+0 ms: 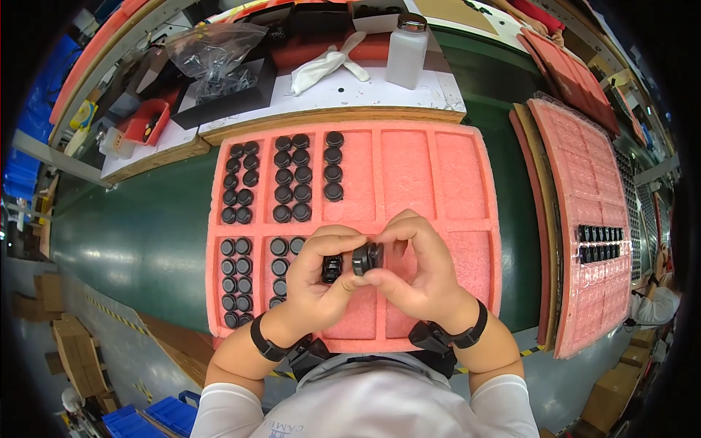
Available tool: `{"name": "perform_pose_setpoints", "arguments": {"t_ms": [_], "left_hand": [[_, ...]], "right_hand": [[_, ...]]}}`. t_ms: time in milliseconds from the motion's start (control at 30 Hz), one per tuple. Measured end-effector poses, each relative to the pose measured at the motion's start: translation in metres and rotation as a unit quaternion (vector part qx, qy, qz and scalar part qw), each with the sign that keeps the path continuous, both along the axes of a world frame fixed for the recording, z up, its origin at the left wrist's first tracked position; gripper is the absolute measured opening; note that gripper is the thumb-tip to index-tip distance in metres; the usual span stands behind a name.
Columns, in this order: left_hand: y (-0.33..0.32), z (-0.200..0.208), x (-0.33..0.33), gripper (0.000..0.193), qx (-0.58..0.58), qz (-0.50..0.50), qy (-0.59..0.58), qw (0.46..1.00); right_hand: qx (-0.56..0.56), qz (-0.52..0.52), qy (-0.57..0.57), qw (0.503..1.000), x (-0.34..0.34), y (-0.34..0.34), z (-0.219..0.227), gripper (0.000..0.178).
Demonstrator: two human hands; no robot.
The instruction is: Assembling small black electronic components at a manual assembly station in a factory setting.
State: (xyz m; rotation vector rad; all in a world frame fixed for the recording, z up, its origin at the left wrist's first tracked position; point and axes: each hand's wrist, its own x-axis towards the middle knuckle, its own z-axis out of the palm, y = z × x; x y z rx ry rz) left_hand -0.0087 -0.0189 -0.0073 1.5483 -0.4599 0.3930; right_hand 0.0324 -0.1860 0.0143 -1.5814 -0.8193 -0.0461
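Over the pink foam tray (431, 131), both my hands meet at a small black round part (363, 260), standing on edge. My left hand (310, 285) is closed, pinching its left side with thumb and forefinger. My right hand (427, 281) grips the right side with its thumb and bent forefinger. Another black part (332, 269) shows between the fingers of my left hand; I cannot tell whether it is held or lies in the tray. Rows of black round parts (283, 174) fill several left compartments, partly covered at the front by my left hand.
Behind the tray, a white bench (307, 106) bears a bottle (407, 51), white gloves (328, 67), a black box (219, 95) with a clear bag, and a red bin (148, 122). At right, a stacked pink tray (577, 182) holds black parts. A green surface (131, 241) lies leftward.
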Motion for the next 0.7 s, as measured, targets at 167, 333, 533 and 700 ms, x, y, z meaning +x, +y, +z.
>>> {"name": "perform_pose_setpoints", "arguments": {"t_ms": [167,333,533,700], "left_hand": [[0.004,0.001,0.000,0.036,-0.046,-0.044,0.086,0.994],[-0.002,0.006,0.001,0.035,-0.092,-0.050,0.151,0.983],[-0.009,-0.006,0.011,0.031,-0.134,-0.055,0.205,0.968],[-0.006,-0.016,0.010,0.027,-0.145,-0.069,0.235,0.959]], "right_hand": [[-0.031,-0.014,-0.086,0.996,0.006,0.003,0.001,0.032],[-0.022,-0.014,-0.067,0.997,0.010,0.001,-0.003,0.028],[0.006,-0.102,-0.028,0.994,0.005,-0.013,0.008,0.029],[-0.035,-0.141,-0.038,0.989,-0.036,-0.052,0.034,0.029]]}}
